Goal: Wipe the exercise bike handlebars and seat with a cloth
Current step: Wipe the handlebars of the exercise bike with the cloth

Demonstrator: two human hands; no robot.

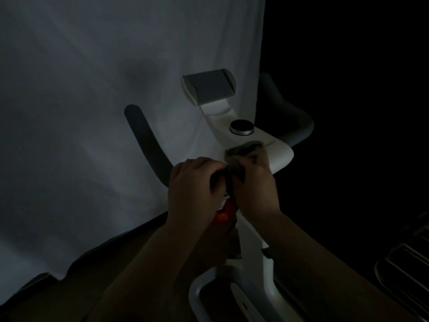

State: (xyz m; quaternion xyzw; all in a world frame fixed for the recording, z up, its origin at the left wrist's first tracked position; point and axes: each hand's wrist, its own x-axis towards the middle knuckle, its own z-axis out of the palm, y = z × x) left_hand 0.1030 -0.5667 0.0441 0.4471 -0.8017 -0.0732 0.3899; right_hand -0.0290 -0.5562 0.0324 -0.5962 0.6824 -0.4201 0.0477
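Hands close together at the bike's white console [278,149]: left hand [195,184] and right hand [255,184] both curled, fingers pinching the dark cloth [243,152] bunched between them, its top edge lying on the console.

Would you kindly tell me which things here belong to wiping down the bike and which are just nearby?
Part of the job:
cloth, held in both hands
left hand
right hand
left handlebar
right handlebar

Just nearby:
round knob
tablet holder
orange part below the hands
white sheet behind the bike
metal rack at lower right
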